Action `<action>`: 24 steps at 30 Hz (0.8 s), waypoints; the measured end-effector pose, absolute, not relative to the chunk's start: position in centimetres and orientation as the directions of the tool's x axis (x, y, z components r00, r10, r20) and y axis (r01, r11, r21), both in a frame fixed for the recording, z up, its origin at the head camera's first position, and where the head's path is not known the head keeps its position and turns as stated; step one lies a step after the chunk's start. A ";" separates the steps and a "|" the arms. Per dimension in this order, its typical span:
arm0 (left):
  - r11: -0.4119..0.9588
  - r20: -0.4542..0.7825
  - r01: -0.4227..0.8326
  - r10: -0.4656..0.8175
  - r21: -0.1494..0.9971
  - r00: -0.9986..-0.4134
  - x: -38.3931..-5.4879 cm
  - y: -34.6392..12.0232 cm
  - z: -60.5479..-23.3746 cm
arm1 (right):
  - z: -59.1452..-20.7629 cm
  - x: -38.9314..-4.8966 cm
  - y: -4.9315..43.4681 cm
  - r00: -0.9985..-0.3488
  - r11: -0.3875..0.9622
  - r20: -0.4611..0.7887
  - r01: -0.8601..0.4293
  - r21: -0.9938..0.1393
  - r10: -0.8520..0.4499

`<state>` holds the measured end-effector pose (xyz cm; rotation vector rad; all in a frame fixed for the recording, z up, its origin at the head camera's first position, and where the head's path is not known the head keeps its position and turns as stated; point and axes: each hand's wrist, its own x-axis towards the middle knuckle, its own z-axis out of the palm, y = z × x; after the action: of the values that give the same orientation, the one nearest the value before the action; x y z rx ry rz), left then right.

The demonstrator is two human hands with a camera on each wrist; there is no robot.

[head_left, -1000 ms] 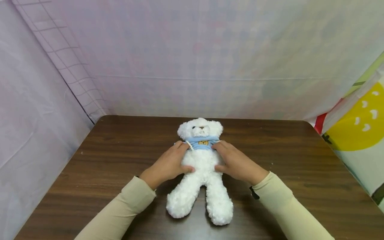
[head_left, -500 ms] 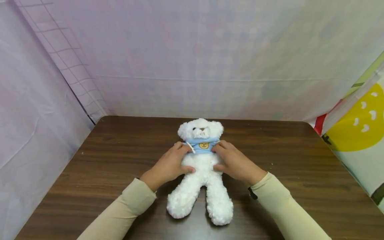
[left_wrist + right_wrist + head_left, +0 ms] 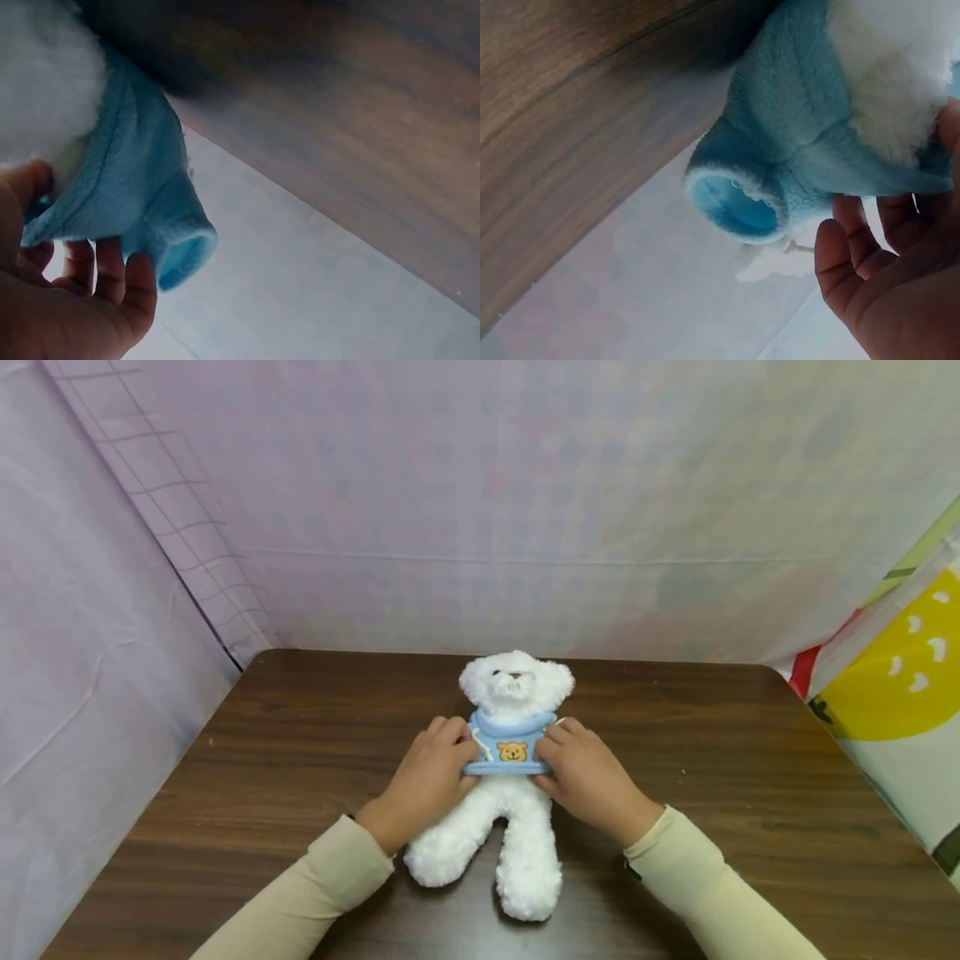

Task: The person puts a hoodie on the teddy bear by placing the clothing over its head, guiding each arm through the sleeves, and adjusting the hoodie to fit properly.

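A white plush teddy bear (image 3: pixel 525 860) lies on its back on the dark table, legs toward me. Round its upper body sits a light blue sweatshirt (image 3: pixel 517 731) with a bear-face patch and a white cord. My left hand (image 3: pixel 427 777) pinches one side of the sweatshirt's hem, thumb below and fingers on top. On the opposite side, my right hand (image 3: pixel 594 781) grips the hem in the same way. Both wrist views show short sleeves, the left sleeve (image 3: pixel 184 244) and the right sleeve (image 3: pixel 739 202), with no bear arm coming out of their openings.
The brown wood-grain table (image 3: pixel 750 760) extends on both sides of the bear. Behind it hangs a pale checked cloth (image 3: pixel 525 510), with a white curtain (image 3: pixel 90 677) at left. A cloth with a yellow print (image 3: pixel 892 685) hangs at right.
Both hands have gone from resting at the bear's sides to pinching the hem. The sweatshirt reaches lower over the belly, the head has shifted slightly right, and the legs have swung left.
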<state>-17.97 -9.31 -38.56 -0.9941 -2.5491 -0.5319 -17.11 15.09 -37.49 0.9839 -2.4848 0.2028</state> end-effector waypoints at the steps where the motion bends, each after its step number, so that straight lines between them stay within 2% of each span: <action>1: 0.689 0.458 0.699 0.567 0.192 -0.685 -18.0 -9.2 -38.5 | -37.5 -17.0 15.1 -0.632 0.736 0.475 -0.675 0.050 -0.612; 5: 0.693 0.480 0.707 0.578 0.137 -0.660 -17.9 -9.1 -38.6 | -37.4 -16.8 15.1 -0.634 0.748 0.490 -0.661 0.059 -0.599; 11: 0.656 0.450 0.737 0.615 0.164 -0.648 -17.8 -9.5 -38.7 | -37.1 -16.2 15.2 -0.722 0.761 0.417 -0.640 -0.101 -0.552; 13: 0.652 0.437 0.742 0.628 0.158 -0.644 -17.8 -9.6 -38.7 | -37.1 -16.0 15.2 -0.735 0.765 0.399 -0.634 -0.117 -0.548; 24: 0.658 0.431 0.746 0.647 0.100 -0.629 -18.3 -9.3 -38.9 | -37.9 -16.1 14.9 -0.697 0.792 0.423 -0.605 0.087 -0.579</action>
<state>-18.26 -9.29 -38.87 -1.1021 -2.5180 -0.3839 -16.06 14.91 -37.91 0.8895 -2.5467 0.0811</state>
